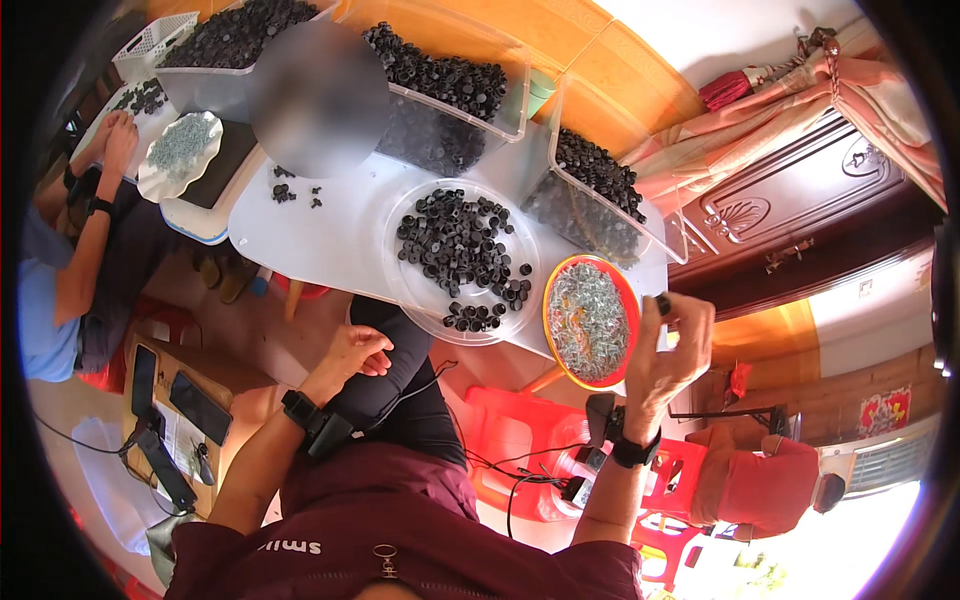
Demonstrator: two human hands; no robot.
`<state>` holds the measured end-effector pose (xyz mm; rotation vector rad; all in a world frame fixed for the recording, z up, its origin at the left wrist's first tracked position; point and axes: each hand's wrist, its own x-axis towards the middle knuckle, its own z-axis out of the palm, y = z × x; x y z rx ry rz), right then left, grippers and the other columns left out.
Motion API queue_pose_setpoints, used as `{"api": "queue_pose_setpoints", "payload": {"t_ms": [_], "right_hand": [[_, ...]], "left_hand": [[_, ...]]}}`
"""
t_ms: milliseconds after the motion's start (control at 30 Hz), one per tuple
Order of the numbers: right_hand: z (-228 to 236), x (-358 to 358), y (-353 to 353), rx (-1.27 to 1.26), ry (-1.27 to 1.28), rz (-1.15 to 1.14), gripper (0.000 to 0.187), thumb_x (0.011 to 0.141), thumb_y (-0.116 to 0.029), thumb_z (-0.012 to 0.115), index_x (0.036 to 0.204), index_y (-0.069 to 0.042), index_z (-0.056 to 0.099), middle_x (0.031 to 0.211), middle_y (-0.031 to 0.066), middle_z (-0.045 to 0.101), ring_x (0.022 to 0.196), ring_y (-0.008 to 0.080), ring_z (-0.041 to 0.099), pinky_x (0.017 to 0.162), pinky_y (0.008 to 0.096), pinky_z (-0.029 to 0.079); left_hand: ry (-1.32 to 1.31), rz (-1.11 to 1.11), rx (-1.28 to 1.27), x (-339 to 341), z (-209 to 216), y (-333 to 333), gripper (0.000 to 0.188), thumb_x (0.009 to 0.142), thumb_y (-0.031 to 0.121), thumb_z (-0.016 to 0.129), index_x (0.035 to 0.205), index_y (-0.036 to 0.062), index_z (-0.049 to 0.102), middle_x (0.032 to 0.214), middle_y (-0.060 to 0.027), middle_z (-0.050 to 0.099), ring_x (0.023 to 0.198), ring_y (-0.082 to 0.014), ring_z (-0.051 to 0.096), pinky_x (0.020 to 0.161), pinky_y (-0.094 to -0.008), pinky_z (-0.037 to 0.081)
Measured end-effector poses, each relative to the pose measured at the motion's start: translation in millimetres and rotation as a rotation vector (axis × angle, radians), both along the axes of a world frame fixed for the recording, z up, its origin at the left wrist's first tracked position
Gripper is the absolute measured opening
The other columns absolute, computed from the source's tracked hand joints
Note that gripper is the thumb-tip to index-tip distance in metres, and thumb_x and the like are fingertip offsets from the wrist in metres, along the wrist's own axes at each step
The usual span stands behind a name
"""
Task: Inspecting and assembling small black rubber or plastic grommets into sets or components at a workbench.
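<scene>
My right hand (pixel 676 345) is raised beside the table's right end, pinching a small black plastic cap (pixel 663 304) between its fingertips. Just left of it is a red, yellow-rimmed plate (pixel 628 305) filled with small shiny silvery pieces (pixel 592 325), too small to make out exactly. My left hand (pixel 352 354) hovers over my lap below the table edge, fingers loosely bent and nothing visible in them. Between the hands, a clear round tray (pixel 418 294) carries many more black caps (pixel 450 235).
Clear bins of black parts (pixel 440 80) line the table's (pixel 335 225) far side. At left, another person's hands (pixel 118 140) work near a white scalloped dish (pixel 205 165). Red stools (pixel 515 430) and cables are below; a box with phones (pixel 200 405) stands lower left.
</scene>
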<state>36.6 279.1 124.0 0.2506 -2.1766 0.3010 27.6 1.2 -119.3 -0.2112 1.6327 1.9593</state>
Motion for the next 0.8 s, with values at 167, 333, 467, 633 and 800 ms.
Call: {"api": "queue_pose_setpoints", "payload": {"t_ms": [167,333,467,633,800], "right_hand": [[21,-13,7,-0.048,0.210,-0.078,0.011,0.073,0.002,0.064,0.081,0.001,0.057,0.075,0.0081,0.053,0.061,0.0181,0.050,0.056,0.0289,0.041],[37,-10,8,-0.043,0.240,-0.147,0.006,0.076,0.001,0.063,0.079,0.001,0.057,0.071,0.0078,0.052,0.060,0.0164,0.050,0.057,0.0276,0.043],[46,-21,5,-0.103,0.438,-0.176,0.008,0.078,-0.003,0.064,0.083,0.001,0.060,0.075,0.0071,0.054,0.065,0.0141,0.053,0.054,0.0249,0.045],[59,-92,20,-0.164,0.433,0.025,0.027,0.080,-0.006,0.062,0.107,0.000,0.058,0.095,0.0125,0.054,0.077,0.0199,0.057,0.062,0.0285,0.050],[54,-118,23,-0.086,0.172,0.036,0.038,0.080,-0.004,0.058,0.118,-0.003,0.051,0.100,0.0156,0.053,0.080,0.0251,0.057,0.067,0.0311,0.048]], "left_hand": [[0.024,0.001,0.010,1,-1,-1,0.023,0.087,0.022,0.055,0.086,0.0002,0.063,0.069,-0.0095,0.064,0.057,-0.0122,0.062,0.053,-0.0219,0.052],[0.014,0.040,0.036,4,-5,-1,0.018,0.086,0.018,0.057,0.085,0.0014,0.063,0.067,-0.0099,0.065,0.055,-0.0137,0.063,0.048,-0.0212,0.050],[0.042,-0.012,0.004,7,3,-4,0.024,0.088,0.025,0.056,0.089,0.0017,0.062,0.071,-0.0082,0.064,0.061,-0.0119,0.063,0.057,-0.0213,0.052],[0.027,-0.130,0.002,3,8,-8,0.024,0.089,0.026,0.054,0.093,0.0027,0.061,0.076,-0.0071,0.064,0.066,-0.0115,0.063,0.060,-0.0220,0.051],[0.078,-0.161,0.062,9,15,-18,0.022,0.090,0.023,0.053,0.096,0.0023,0.060,0.081,-0.0077,0.063,0.073,-0.0126,0.062,0.068,-0.0241,0.051]]}}
